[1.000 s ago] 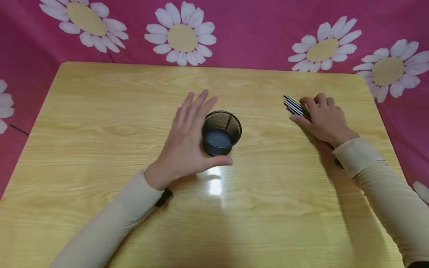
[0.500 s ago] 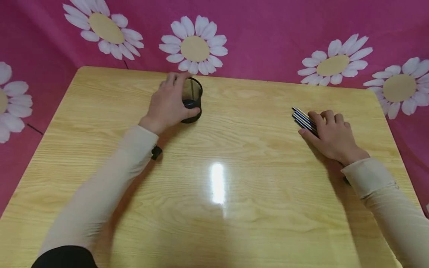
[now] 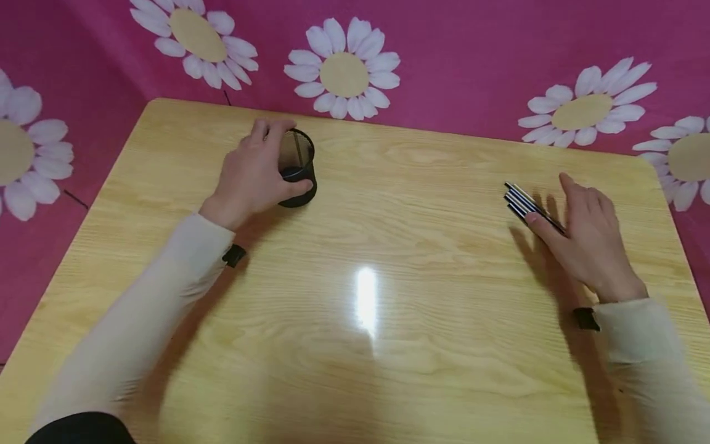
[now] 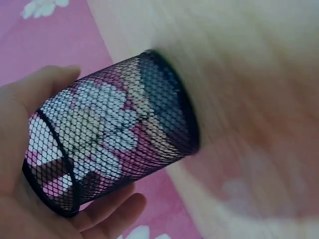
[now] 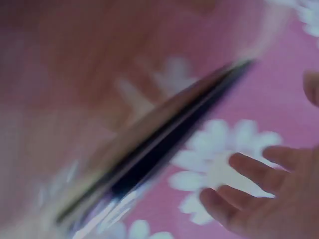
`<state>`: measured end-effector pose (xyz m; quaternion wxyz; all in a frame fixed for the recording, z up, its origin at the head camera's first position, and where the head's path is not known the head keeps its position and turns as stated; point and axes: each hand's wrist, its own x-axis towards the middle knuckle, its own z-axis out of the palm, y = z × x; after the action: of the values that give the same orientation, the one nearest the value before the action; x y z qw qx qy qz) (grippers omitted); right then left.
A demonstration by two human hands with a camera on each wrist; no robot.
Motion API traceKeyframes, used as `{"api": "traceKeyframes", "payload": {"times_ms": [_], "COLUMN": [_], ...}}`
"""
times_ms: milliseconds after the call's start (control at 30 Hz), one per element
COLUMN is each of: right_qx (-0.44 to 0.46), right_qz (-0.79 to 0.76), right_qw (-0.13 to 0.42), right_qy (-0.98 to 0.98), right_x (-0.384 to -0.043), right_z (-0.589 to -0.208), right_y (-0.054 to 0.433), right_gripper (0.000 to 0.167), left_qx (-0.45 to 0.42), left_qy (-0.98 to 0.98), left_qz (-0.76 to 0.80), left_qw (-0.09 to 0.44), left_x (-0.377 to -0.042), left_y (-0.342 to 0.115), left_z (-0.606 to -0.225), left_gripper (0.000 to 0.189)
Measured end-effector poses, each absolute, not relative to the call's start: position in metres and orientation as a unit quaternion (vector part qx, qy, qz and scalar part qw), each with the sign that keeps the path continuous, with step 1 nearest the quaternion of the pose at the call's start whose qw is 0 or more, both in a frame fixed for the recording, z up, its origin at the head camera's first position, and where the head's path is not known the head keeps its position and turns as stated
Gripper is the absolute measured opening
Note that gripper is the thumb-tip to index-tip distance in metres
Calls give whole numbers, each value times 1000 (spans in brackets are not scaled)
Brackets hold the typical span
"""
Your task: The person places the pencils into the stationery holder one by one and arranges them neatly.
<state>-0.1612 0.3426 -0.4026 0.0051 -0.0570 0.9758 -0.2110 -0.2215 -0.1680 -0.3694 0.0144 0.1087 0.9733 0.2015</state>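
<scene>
A black mesh pen cup stands upright near the back left of the table. My left hand grips its side, thumb in front and fingers round the far side. In the left wrist view the mesh cup has its base against the wood and its rim by the palm. At the right lies a bundle of slim, pencil-like sticks, dark and silver striped. Over their near end hovers my right hand, fingers extended. The right wrist view has the blurred sticks apart from the spread fingers.
The wooden table has a bright light reflection near its middle. A pink cloth printed with large white daisies hangs behind its back edge and down the sides.
The left hand has gone from beside the cup to gripping it, and the cup has moved to the back left. The right hand's fingers have straightened and lifted off the sticks.
</scene>
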Motion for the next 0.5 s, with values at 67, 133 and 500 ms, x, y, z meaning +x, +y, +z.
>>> {"api": "traceKeyframes", "payload": {"times_ms": [67,133,500], "right_qx": [-44,-35,-82], "right_qz": [-276,-336,-684], "right_qw": [-75,-144,-215], "right_qy": [957,930,692], "right_x": [-143,-128,-116], "right_z": [-399,-395,-366], "right_y": [332,318,275], "right_gripper": [79,68,31], "left_qx": [127,138,131], "left_qy": [971,970,963], "left_qz": [201,202,237], "left_qw": [12,5,-17], "left_x": [-210,-201,-189], "left_y": [-173,-179,-203], "left_z": [-368,-367,-381], "left_gripper": [96,95,92]}}
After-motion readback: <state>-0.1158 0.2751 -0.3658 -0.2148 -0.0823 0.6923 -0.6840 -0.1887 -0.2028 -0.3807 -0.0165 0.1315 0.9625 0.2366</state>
